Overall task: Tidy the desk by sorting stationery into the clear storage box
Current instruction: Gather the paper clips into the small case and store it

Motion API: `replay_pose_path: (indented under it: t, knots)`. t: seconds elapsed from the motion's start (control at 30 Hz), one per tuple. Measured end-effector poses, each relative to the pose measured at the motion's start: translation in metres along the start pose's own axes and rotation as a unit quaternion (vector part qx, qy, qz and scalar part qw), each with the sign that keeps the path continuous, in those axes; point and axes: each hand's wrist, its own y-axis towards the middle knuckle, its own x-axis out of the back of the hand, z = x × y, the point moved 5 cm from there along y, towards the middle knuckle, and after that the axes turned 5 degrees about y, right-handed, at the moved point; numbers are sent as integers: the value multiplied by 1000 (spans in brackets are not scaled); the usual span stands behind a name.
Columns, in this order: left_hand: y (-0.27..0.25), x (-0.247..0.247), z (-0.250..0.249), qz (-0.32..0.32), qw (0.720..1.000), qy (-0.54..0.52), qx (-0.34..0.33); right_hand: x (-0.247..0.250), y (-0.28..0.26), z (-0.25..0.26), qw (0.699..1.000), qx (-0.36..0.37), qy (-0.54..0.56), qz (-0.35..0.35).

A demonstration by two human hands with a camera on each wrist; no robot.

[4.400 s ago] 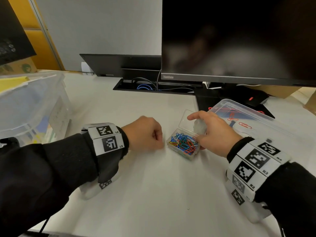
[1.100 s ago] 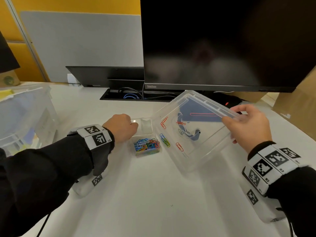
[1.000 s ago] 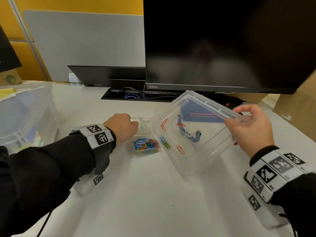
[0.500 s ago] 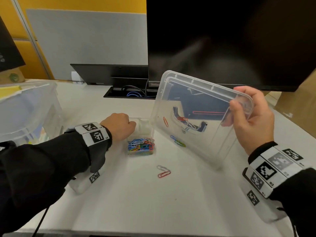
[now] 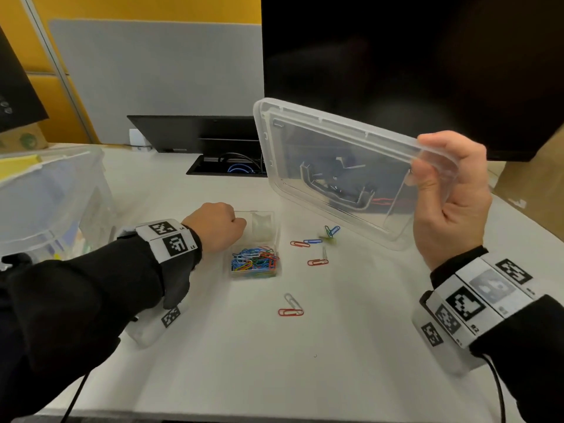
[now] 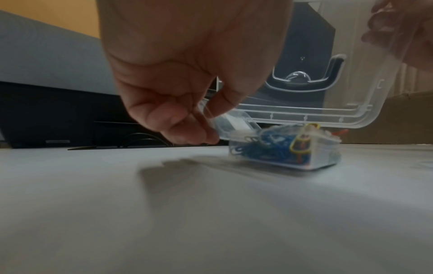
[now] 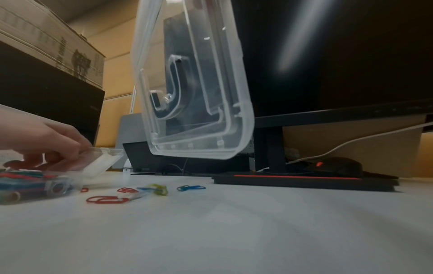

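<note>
White table [image 5: 244,361]: right hand [image 5: 448,196] grips the tipped clear tray [image 5: 335,166]; left hand [image 5: 218,225] pinches the clip box [image 5: 256,261] lid. Next, likely gathering spilled paper clips [image 5: 317,262] at centre frame.

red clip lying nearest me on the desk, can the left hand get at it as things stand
Probably not right away: the left hand is pinching the small clip box's lid. The red clip itself lies uncovered on the desk.

Red, blue, green paper clips [image 5: 311,243] on white desk [image 5: 274,361].
</note>
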Motion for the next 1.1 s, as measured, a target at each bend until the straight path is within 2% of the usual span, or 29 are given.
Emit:
replay_pose_path:
  t: [0.2, 0.37, 0.47, 0.6, 0.73, 0.83, 0.87, 0.97, 1.03, 1.07, 1.1]
  knots:
    - [-1, 0, 0, -2, 1000, 0, 3, 9, 1, -14, 998, -30, -41, -44]
    - [1, 0, 2, -4, 1000, 0, 5, 34, 1, -38, 972, -108, -141, -151]
    - [2, -1, 2, 0, 1000, 1, 4, 57, -10, -58, 940, -214, -180, -197]
    - [2, -2, 1, 6, 1000, 11, 2, 86, -41, -97, 860, -403, -197, -241]
    - [4, -3, 2, 6, 1000, 16, 2, 103, -43, -118, 808, -496, -239, -209]
    - [3, -3, 2, 3, 1000, 22, 1, 123, -41, -132, 750, -564, -282, -201]
    - [3, -3, 2, 2, 1000, 24, 1, 129, -42, -136, 735, -588, -292, -168]
    - [4, -3, 2, 0, 1000, 25, -3, 131, -47, -138, 700, -646, -306, 18]
    - [5, -3, 2, -4, 1000, 27, -7, 133, -41, -132, 674, -626, -377, 106]
    - [6, -3, 2, -4, 1000, 27, -9, 129, -33, -126, 675, -591, -420, 137]
    - [6, -3, 2, -5, 1000, 27, -10, 120, -25, -121, 690, -545, -447, 161]
